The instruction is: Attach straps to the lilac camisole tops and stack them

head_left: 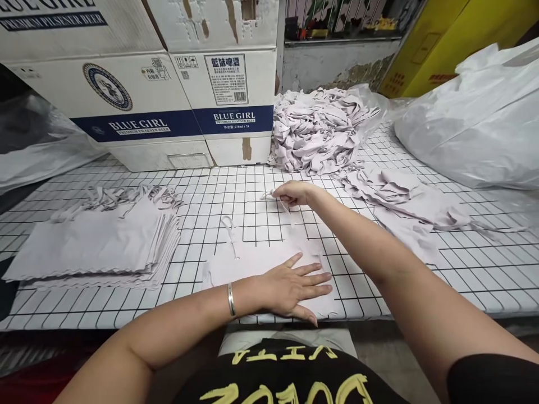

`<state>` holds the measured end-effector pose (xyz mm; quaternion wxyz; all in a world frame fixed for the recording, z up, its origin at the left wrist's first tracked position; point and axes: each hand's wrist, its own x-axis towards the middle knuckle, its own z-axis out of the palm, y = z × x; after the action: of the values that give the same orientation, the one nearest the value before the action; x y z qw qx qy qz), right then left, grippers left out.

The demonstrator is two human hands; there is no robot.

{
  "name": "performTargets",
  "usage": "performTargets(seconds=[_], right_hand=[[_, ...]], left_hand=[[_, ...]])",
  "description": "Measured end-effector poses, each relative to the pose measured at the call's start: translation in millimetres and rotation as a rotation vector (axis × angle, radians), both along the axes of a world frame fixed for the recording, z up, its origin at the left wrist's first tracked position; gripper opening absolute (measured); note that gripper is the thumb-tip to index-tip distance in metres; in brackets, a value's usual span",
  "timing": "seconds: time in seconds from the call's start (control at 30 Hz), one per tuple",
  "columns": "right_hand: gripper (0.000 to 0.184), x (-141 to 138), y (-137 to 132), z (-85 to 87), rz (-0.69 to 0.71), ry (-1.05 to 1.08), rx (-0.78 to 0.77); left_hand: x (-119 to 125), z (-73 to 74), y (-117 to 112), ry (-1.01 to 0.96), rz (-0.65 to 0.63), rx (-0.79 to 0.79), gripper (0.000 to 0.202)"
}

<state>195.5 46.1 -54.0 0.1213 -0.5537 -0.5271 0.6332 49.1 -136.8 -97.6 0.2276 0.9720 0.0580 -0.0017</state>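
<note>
A pale pinkish camisole (256, 259) lies flat near the table's front edge, its two thin straps pointing away from me. My left hand (292, 286) rests flat on the fabric with fingers spread. Farther off, my right hand (293, 193) pinches the top of the right-hand strap (286, 207) between closed fingers. The other strap (228, 227) lies loosely looped on the grid cloth. To the left sits a neat stack of similar camisoles (96, 238), their straps bunched at the far end.
Behind stand white beer cartons (168, 95). A heap of crumpled pale garments (320, 129) lies at the back, with several loose pieces (404, 196) to the right. A full white plastic bag (475, 123) bulges at the right. Black-and-white grid cloth (197, 196) covers the table.
</note>
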Motion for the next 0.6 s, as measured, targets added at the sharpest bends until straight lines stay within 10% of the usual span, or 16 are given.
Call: performTargets(seconds=[0.2,0.47,0.6], right_hand=[[0.011,24.5,-3.1,39.1,-0.124,0.305,0.011],[0.007,40.1,-138.8,92.5,0.500,-0.149,0.488],[0.011,49.5,-204.1,77.1,0.374,-0.293,0.586]], left_hand=[[2.5,7.8,-0.4,0.008,0.014,-0.277,0.070],[12.6,14.2,19.7,-0.388,0.692,-1.667,0.069],[15.2,15.7,25.6,-0.556,0.901,-2.173,0.045]])
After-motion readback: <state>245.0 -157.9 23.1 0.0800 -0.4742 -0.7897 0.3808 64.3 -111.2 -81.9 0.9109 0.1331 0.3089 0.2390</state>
